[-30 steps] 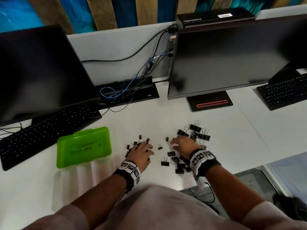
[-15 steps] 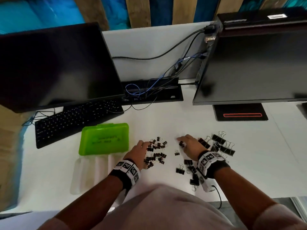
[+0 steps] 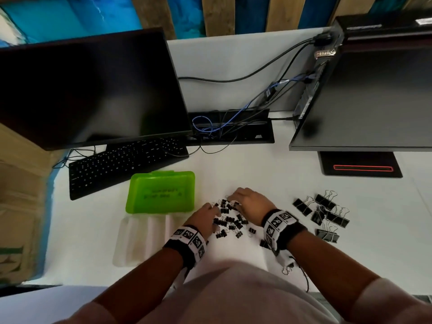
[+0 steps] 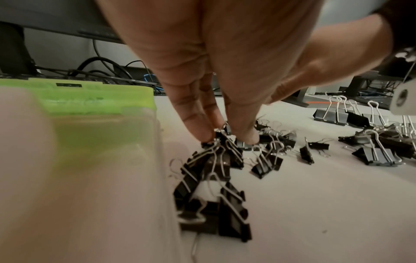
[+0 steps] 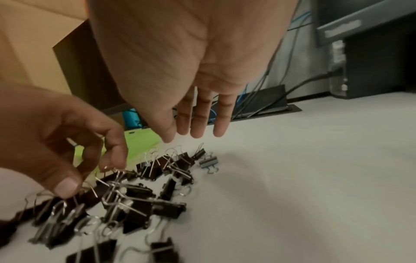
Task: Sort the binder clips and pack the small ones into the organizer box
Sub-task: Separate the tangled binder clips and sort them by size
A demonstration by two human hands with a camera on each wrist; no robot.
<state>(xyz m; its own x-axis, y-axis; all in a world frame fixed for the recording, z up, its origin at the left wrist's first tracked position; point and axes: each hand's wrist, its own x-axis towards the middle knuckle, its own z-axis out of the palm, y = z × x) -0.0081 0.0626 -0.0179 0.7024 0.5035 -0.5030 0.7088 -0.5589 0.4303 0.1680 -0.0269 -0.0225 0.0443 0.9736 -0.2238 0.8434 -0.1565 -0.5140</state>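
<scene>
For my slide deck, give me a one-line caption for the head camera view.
Both hands, left hand and right hand, gather small binder clips beside an open green box; large clips lie apart.

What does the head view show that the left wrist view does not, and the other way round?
Only the head view shows the black keyboard, both dark monitors, and the right hand over the pile. Only the left wrist view shows the left hand's fingertips touching the wire handles of small clips. Both show the left hand, the pile of small black binder clips, the separate group of large black binder clips, the green-lidded clear plastic organizer box standing open, and the white desk.
</scene>
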